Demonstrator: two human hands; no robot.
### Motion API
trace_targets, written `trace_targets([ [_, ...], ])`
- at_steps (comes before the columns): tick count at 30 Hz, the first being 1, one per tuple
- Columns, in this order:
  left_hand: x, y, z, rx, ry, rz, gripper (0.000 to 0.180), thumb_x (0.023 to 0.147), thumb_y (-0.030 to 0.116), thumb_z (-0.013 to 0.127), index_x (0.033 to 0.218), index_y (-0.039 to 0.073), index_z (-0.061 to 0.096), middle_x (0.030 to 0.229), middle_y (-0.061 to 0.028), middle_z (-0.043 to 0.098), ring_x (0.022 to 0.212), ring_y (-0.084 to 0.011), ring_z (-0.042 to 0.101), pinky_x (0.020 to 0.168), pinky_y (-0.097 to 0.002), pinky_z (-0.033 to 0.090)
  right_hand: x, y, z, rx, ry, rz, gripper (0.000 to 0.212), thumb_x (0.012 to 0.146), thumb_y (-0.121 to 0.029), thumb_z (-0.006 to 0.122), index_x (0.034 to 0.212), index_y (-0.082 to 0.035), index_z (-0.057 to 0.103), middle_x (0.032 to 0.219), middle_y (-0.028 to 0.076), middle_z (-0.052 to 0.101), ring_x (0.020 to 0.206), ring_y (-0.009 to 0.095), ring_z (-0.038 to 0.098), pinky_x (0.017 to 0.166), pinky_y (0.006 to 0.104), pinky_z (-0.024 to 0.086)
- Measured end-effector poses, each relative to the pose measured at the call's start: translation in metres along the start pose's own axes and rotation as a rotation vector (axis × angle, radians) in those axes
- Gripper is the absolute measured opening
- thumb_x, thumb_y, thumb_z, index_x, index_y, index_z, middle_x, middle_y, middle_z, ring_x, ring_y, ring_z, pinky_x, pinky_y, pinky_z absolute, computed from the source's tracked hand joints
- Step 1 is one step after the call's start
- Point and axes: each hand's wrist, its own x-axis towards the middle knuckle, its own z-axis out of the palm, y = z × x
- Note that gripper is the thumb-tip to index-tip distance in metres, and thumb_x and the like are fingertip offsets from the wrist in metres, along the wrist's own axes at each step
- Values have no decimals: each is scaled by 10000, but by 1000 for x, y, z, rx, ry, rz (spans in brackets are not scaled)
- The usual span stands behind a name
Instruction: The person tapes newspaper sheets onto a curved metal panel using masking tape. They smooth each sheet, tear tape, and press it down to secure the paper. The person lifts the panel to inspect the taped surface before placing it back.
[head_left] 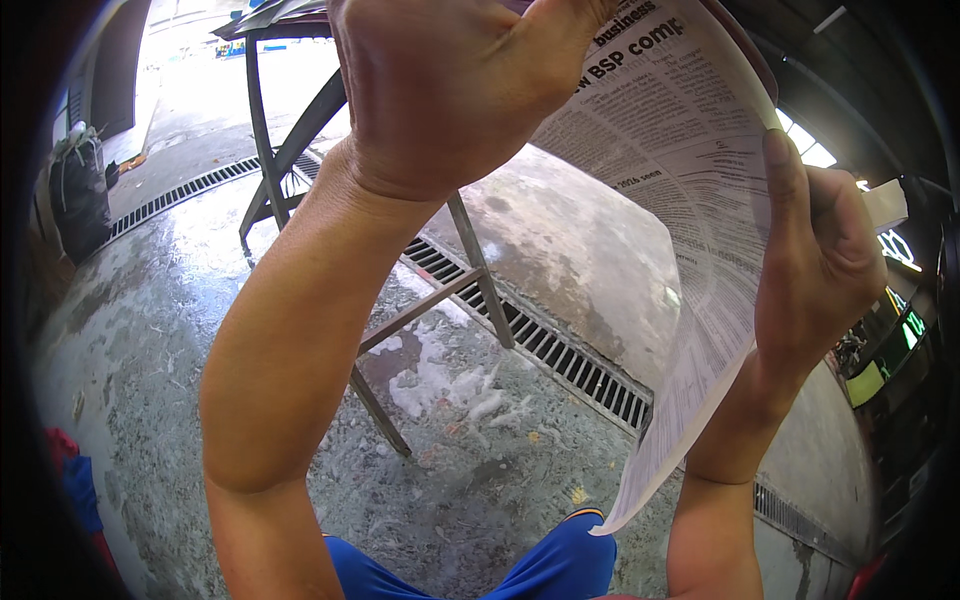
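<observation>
A printed newspaper sheet [700, 200] hangs curved at the upper right, its lower corner dropping near my knees. A narrow cream strip like masking tape runs along its upper right edge, against a dark reddish-brown rim [745, 42] of a piece mostly hidden behind it. My right hand [825, 250] closes on the sheet's right edge, thumb up along it and fingers curled. A pale, tape-like tab [885, 205] sticks out beyond those fingers. My left hand [450, 90] is raised at the top centre, its thumb at the sheet's upper left edge. Its other fingers are out of view.
A metal stand [480, 260] with crossed legs rises in front of me. Floor drain grates [580, 365] cross the stained, wet-looking concrete. A filled dark sack [78, 195] stands far left; red and blue cloth [80, 490] lies lower left. My blue-clothed knees [565, 555] show below.
</observation>
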Motion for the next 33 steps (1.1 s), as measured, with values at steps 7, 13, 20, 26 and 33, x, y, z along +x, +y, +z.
trace_targets([
  [7, 25, -38, 9, 53, -47, 635, 209, 862, -49, 775, 1068, -24, 752, 925, -155, 775, 799, -228, 773, 631, -297, 632, -1, 2, 1, -5, 27, -21, 166, 965, -119, 792, 826, -49, 736, 714, -13, 708, 656, 11, 588, 640, 171, 430],
  [13, 28, -46, -2, 247, -103, 812, 215, 835, -59, 786, 1045, -16, 768, 931, -157, 779, 793, -239, 771, 645, -308, 629, -1, 3, 1, -40, 30, -18, 185, 963, -138, 800, 810, -57, 733, 702, -27, 698, 651, 2, 575, 641, 163, 409],
  [20, 30, -38, -2, 127, -98, 713, 223, 816, -71, 793, 1030, -15, 773, 903, -144, 776, 760, -224, 762, 639, -298, 620, 2, 2, 0, -87, 24, -23, 231, 947, -211, 824, 786, -67, 743, 649, -41, 655, 611, -4, 522, 598, 172, 377],
  [26, 32, -37, -2, 79, -140, 697, 249, 808, -86, 793, 1048, -21, 772, 889, -143, 767, 722, -213, 749, 605, -288, 607, 4, 1, 4, -118, 58, -18, 256, 938, -241, 833, 771, -66, 749, 619, -33, 658, 578, -4, 513, 584, 165, 361],
  [33, 32, -37, -4, 97, -181, 702, 265, 814, -79, 795, 1072, -23, 771, 884, -137, 760, 711, -203, 741, 591, -277, 599, 5, -3, 2, -169, 40, 0, 293, 947, -241, 826, 731, -71, 724, 598, -39, 644, 563, -7, 501, 571, 163, 349],
])
